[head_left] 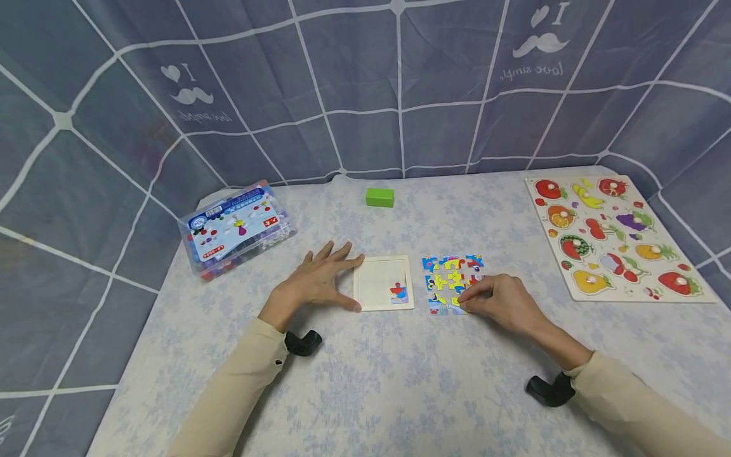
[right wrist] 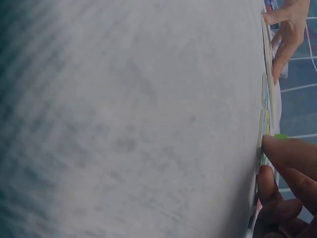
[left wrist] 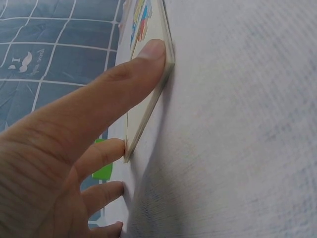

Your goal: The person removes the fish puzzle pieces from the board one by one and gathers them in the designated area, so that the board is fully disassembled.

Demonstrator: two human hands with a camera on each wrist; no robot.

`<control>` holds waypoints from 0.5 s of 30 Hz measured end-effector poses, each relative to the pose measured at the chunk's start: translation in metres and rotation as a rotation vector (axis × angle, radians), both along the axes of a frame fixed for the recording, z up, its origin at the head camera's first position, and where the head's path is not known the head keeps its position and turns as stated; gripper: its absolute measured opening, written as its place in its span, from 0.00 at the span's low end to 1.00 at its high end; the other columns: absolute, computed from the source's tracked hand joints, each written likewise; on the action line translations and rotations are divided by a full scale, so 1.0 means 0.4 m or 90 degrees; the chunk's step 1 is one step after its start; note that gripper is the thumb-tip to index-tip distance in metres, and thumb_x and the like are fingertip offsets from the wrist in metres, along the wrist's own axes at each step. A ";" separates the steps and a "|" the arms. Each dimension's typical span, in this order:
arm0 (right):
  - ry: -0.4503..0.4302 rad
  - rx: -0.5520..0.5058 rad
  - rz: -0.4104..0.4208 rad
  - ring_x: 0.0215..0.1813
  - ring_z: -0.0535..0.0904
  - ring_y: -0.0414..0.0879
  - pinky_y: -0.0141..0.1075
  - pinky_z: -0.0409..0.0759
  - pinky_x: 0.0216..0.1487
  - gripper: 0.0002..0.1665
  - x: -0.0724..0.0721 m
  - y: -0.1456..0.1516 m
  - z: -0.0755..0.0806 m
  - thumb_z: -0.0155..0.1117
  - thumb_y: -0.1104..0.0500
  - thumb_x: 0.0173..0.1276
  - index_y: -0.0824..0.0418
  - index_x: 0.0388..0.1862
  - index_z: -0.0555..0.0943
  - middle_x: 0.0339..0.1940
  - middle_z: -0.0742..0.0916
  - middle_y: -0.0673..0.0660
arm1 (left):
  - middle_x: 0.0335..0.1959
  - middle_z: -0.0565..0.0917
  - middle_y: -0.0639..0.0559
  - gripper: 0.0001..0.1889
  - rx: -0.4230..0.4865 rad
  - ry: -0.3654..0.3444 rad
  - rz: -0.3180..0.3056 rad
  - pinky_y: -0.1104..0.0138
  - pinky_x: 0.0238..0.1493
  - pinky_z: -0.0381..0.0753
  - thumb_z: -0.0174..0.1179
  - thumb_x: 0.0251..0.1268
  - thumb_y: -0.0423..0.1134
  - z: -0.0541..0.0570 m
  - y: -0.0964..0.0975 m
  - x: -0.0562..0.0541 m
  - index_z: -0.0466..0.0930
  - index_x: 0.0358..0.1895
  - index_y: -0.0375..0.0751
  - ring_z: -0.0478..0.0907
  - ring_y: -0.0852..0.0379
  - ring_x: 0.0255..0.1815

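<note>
A shallow puzzle tray point(head_left: 371, 282) with a pale rim lies on the table, one red-and-blue puzzle piece point(head_left: 399, 293) in its lower right corner. My left hand point(head_left: 320, 279) is spread at the tray's left side, its index fingertip at the upper left corner and the thumb point(left wrist: 151, 49) on the lower left. To the right, several colourful jigsaw pieces point(head_left: 438, 282) are laid out close together. At their lower right, my right hand point(head_left: 502, 303) pinches a puzzle piece point(right wrist: 260, 141) between thumb and finger; the fingertips hide part of it.
A green block point(head_left: 379, 197) sits behind the tray. At the back left is a clear plastic box point(head_left: 237, 228) with a printed label. A fruit peg board point(head_left: 617, 238) lies at the right. Patterned cloth point(head_left: 365, 76) hangs behind the table.
</note>
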State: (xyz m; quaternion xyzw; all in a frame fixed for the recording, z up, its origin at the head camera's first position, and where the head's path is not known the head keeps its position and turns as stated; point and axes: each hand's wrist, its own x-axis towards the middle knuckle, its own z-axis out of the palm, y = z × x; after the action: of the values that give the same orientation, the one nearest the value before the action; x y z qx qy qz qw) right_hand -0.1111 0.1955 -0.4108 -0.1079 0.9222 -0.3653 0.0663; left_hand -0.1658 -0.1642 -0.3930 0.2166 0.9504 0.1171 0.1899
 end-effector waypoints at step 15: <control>-0.002 -0.036 0.044 0.27 0.70 0.44 0.33 0.67 0.24 0.11 -0.028 -0.100 0.033 0.69 0.62 0.61 0.58 0.43 0.88 0.29 0.83 0.48 | 0.81 0.45 0.49 0.57 -0.008 0.003 -0.003 0.34 0.70 0.39 0.72 0.41 0.69 -0.001 0.003 -0.001 0.55 0.78 0.58 0.34 0.39 0.79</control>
State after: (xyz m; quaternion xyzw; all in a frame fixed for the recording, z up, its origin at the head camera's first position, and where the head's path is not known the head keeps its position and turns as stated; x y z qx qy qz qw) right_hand -0.1221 0.1557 -0.3976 -0.1411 0.9071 -0.3889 0.0778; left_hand -0.1662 -0.1632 -0.3932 0.2181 0.9510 0.1104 0.1893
